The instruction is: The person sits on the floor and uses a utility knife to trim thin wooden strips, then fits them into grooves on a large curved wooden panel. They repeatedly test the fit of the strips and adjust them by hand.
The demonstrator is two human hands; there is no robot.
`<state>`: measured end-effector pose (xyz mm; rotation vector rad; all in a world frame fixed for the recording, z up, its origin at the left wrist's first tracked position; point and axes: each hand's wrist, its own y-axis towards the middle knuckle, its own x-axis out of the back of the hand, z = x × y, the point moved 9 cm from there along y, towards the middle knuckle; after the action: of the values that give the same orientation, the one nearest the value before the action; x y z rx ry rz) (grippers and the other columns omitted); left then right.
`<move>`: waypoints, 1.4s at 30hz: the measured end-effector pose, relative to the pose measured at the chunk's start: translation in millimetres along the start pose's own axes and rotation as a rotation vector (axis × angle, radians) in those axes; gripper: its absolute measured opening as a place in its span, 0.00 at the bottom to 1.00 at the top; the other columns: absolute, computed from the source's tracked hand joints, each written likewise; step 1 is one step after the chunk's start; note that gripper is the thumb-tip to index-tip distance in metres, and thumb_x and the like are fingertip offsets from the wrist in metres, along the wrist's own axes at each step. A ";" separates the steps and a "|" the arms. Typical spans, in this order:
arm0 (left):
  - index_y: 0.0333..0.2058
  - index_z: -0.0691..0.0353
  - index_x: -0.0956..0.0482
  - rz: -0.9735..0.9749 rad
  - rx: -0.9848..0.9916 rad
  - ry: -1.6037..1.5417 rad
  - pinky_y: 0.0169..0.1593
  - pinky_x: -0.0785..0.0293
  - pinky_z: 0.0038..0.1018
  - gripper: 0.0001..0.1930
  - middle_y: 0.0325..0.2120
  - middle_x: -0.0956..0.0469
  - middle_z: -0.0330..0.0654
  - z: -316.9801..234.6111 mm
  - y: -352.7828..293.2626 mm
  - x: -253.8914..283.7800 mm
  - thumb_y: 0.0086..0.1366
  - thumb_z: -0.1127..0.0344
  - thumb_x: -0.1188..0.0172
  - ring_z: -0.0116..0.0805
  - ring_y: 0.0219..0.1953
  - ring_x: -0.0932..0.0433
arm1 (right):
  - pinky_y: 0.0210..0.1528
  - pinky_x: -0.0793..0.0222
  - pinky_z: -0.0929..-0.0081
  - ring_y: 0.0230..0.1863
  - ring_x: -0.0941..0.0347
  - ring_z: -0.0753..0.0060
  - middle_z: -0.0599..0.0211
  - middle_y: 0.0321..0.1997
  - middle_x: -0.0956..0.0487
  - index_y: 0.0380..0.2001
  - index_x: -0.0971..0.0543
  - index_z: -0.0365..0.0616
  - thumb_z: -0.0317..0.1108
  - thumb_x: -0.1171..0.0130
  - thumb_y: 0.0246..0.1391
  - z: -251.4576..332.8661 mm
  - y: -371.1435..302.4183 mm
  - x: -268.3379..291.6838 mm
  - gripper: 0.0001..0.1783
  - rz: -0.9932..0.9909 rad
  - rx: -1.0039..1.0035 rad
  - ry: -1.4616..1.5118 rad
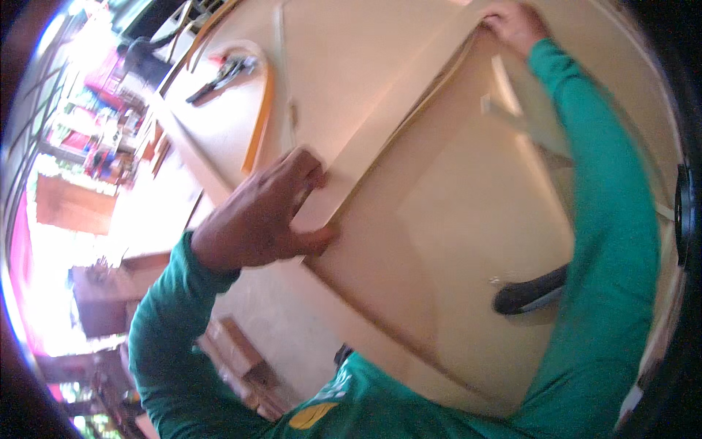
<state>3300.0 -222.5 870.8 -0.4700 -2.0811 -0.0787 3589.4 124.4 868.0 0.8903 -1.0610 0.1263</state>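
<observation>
A long, pale wooden strip [398, 110] runs slantwise over a large tan panel [439, 249]. My left hand [259, 212] grips the strip's near end, thumb below and fingers bent over the other side. At the far end, my right hand [515, 28] has its fingers closed on the strip's edge. A narrow dark gap shows along the strip's right side, partly over a thin curved edge. Beside my right forearm lies a tool with a black handle [530, 294]; the sleeve hides the rest of it.
Left of the strip lie a curved piece with an orange edge [259, 121] and a black-and-red tool [225, 75]. Thin wood pieces [508, 106] rest near my right arm. A person [146, 62] is in the far left background, with brown boxes [77, 201] nearer.
</observation>
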 end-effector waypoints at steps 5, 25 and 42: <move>0.48 0.60 0.31 -0.004 0.169 -0.005 0.39 0.23 0.38 0.30 0.37 0.25 0.47 -2.0 -4.9 1.8 0.58 0.59 0.20 0.40 0.36 0.23 | 0.51 0.20 0.53 0.46 0.16 0.47 0.55 0.44 0.13 0.39 0.14 0.42 0.45 0.23 0.52 -25.6 -18.0 4.3 0.19 -0.180 -0.212 0.104; 0.45 0.62 0.27 -0.210 0.177 -0.026 0.38 0.19 0.35 0.27 0.38 0.25 0.47 -1.9 -36.3 -0.6 0.54 0.60 0.19 0.41 0.35 0.20 | 0.50 0.23 0.55 0.47 0.20 0.51 0.55 0.39 0.18 0.34 0.11 0.46 0.42 0.37 0.61 -32.6 -13.0 -16.0 0.13 0.090 -0.125 -0.240; 0.51 0.65 0.23 0.091 0.171 0.185 0.50 0.19 0.45 0.30 0.39 0.18 0.57 1.1 -4.1 4.6 0.55 0.56 0.23 0.54 0.45 0.17 | 0.66 0.29 0.55 0.62 0.21 0.47 0.49 0.56 0.15 0.50 0.12 0.42 0.51 0.31 0.56 -11.0 -26.5 6.3 0.27 0.077 -0.470 0.124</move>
<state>3295.5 -224.6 874.6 -0.4355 -1.8644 0.1058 3613.4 112.6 855.9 0.4124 -0.9548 -0.0062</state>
